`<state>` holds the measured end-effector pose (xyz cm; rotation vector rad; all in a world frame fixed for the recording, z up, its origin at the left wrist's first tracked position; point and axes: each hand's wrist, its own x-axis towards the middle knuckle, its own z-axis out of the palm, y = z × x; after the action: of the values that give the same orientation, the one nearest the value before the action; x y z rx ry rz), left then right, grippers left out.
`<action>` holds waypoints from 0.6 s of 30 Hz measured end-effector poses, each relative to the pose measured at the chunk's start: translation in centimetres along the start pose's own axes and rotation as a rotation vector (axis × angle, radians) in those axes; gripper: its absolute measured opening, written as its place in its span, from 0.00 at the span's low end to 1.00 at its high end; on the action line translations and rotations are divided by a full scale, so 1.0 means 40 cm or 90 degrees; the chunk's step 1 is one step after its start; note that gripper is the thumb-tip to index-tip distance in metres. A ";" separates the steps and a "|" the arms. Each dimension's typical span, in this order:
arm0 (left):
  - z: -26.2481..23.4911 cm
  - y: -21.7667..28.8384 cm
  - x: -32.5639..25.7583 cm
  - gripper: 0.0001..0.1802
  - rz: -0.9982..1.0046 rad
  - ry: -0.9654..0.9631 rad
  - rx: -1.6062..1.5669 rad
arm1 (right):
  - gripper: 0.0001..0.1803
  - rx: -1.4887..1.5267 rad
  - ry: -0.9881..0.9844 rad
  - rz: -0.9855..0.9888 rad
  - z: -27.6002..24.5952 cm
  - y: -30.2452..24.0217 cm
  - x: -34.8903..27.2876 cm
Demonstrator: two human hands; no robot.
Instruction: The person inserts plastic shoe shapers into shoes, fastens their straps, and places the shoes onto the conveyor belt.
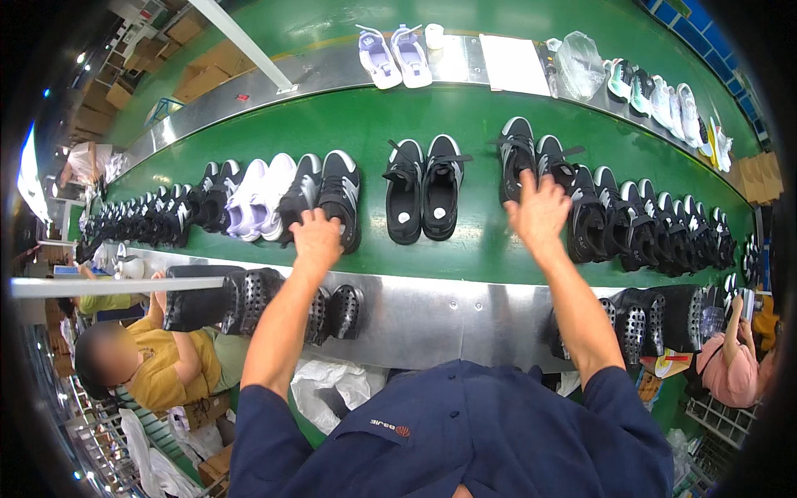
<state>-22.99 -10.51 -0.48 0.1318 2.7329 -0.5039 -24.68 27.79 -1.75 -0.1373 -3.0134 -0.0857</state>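
Both hands spread wide: I see left hand point(316, 235) touching black sneaker point(340, 197), right hand point(538, 212) over another sneaker point(517, 158); grip heels squarely.

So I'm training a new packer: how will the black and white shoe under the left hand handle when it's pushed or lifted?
The black and white shoe probably slides flat on the smooth green belt rather than rolling. It looks light, likely a one-hand lift for the left hand. Its sole seems stiff, but the open collar may give under a squeeze.
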 end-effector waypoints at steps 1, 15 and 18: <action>0.009 0.032 0.010 0.33 0.016 0.051 -0.077 | 0.39 0.046 -0.097 -0.043 -0.022 -0.057 -0.021; 0.052 0.223 0.017 0.09 0.315 0.317 -0.350 | 0.16 0.399 -0.165 -0.085 0.065 -0.255 -0.122; 0.036 0.305 -0.056 0.08 0.357 0.306 -0.387 | 0.15 0.397 -0.171 -0.094 0.011 -0.190 -0.219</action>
<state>-18.54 0.29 -4.92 0.9157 2.9560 0.5764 -16.79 19.51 -3.70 0.1467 -3.1310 0.9128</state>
